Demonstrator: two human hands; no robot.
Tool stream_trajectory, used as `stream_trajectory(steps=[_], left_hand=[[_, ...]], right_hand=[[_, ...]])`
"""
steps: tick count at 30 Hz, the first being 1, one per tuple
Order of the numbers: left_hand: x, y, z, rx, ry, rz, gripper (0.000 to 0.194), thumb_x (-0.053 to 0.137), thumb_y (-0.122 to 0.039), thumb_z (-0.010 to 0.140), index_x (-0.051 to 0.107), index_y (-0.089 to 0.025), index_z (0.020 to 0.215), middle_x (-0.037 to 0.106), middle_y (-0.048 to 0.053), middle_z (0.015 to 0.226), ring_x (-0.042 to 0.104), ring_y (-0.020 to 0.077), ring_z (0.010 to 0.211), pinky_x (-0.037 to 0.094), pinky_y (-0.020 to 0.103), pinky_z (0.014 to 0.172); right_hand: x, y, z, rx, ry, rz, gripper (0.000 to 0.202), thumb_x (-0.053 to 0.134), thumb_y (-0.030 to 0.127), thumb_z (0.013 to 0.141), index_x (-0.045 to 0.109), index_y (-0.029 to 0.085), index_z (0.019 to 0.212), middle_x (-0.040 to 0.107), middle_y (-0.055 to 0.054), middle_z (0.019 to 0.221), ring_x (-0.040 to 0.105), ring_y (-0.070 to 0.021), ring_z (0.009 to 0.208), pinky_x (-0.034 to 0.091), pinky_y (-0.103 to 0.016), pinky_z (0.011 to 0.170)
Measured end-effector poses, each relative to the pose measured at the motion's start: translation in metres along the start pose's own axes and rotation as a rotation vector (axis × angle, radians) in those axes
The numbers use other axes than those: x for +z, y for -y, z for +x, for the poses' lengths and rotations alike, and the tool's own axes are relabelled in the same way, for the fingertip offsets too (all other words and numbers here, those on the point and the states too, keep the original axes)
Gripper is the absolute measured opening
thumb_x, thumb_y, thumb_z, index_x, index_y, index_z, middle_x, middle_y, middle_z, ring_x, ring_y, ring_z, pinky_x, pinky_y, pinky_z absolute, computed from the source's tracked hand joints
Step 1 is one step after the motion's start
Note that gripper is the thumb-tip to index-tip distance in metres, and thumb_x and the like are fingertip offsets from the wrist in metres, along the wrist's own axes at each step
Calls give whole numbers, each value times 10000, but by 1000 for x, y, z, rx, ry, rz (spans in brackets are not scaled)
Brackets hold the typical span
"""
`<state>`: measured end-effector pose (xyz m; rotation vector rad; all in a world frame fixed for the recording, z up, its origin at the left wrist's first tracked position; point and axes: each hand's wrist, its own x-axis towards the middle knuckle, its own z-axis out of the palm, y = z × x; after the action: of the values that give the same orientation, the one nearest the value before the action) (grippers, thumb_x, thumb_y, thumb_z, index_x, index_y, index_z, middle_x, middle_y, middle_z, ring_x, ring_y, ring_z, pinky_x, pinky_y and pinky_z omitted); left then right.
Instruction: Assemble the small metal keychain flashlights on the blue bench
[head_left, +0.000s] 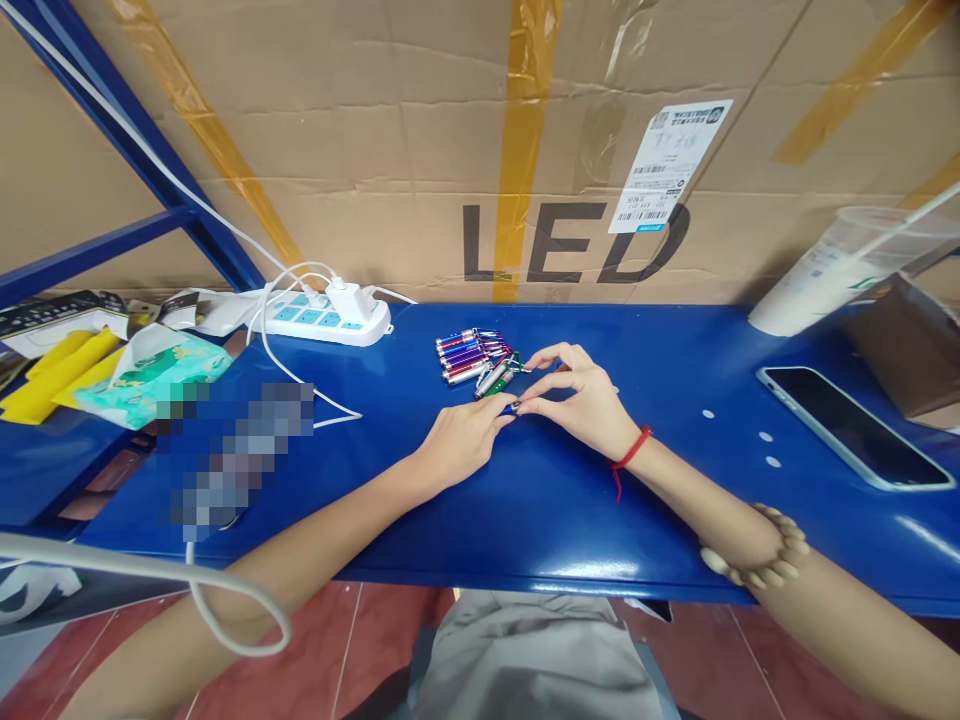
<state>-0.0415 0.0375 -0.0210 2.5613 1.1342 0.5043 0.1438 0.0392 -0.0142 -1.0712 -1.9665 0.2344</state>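
Observation:
Between my two hands is a small blue keychain flashlight (510, 409), mostly covered by fingers. My left hand (461, 440) is closed around its body. At the other end, my right hand (589, 395) pinches it with thumb and forefinger, the other fingers curved and lifted. Just beyond my fingertips several metallic keychain flashlights (463, 358) in blue, purple, red and silver lie side by side on the blue table (600, 530), clips pointing right. Nearest my hands in that row is a green one (500, 382).
A white power strip (352, 328) with plugged cables stands at the back left. Tissue pack (161, 365) and yellow packets (60, 375) lie left. Rightward are small white discs (766, 437), a phone (855, 425) and a plastic cup (810, 285). A large cardboard box (375, 130) walls the back.

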Motion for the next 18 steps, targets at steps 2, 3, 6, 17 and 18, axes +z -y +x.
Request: stream_trajectory(steps=[2,3,6,17,18], left_hand=[[0,0,0,14,-5,15,229,373,-185,891,494,-217,1083,653,13,969,627,168,852,458,229,660],[0,0,0,21,-11,24,221,376,-182,889,501,-215,1068,652,13,969,624,169,859,457,229,659],[1,1,0,38,-20,51,205,388,-175,885,514,-208,1043,648,20,989,621,174,884,456,231,660],[1,6,-1,94,6,96,169,397,-167,888,521,-193,1000,649,16,983,625,177,866,435,226,618],[1,6,0,99,16,101,169,395,-170,890,519,-192,1004,650,15,976,624,177,867,432,223,613]], right_hand=[[0,-1,0,3,21,-4,65,747,266,646,702,220,633,589,-38,883,513,-196,869,419,-372,797],[-1,-1,0,11,30,-4,67,749,264,643,703,218,631,588,-39,876,510,-196,868,420,-369,793],[-1,-1,0,50,56,-6,72,752,274,638,703,223,622,585,-36,856,503,-195,858,421,-365,786],[4,-4,-2,130,150,51,79,746,264,644,706,198,626,565,-27,798,525,-175,811,385,-354,804],[4,-6,-1,140,163,57,85,744,271,646,707,196,629,564,-28,799,524,-174,808,387,-351,800]])
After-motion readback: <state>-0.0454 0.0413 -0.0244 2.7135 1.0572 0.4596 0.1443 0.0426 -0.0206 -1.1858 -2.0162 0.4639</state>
